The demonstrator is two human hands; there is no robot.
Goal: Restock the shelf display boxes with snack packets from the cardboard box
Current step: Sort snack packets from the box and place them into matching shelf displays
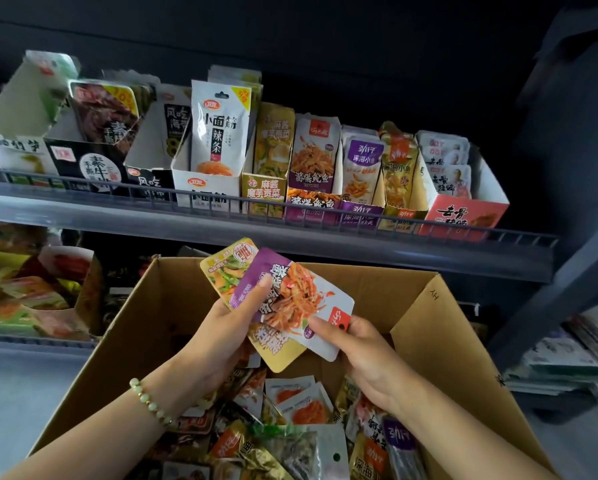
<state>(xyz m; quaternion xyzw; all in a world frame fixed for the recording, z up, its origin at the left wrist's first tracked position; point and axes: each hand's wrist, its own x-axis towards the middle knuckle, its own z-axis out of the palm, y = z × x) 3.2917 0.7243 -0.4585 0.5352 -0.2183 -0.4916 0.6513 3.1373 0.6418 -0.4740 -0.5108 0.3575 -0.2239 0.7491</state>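
Note:
Above the open cardboard box (439, 317), my left hand (221, 327) grips a yellow snack packet (226, 268) with a purple-and-white packet (290, 299) lying on top, thumb pressed on the purple one. My right hand (359, 355) pinches the white lower corner of that purple-and-white packet. Many mixed snack packets (290, 427) fill the bottom of the box. On the shelf above stands a row of display boxes, among them a yellow display box (264, 194) and a purple display box (311, 206) with matching packets.
The upper shelf has a wire front rail (256, 206) and holds more display boxes, a white one (204, 188) left of centre and a red one (463, 213) at the right end. A lower shelf at the left carries an open display box (48, 292) with packets. Stacked goods (567, 358) lie at the right.

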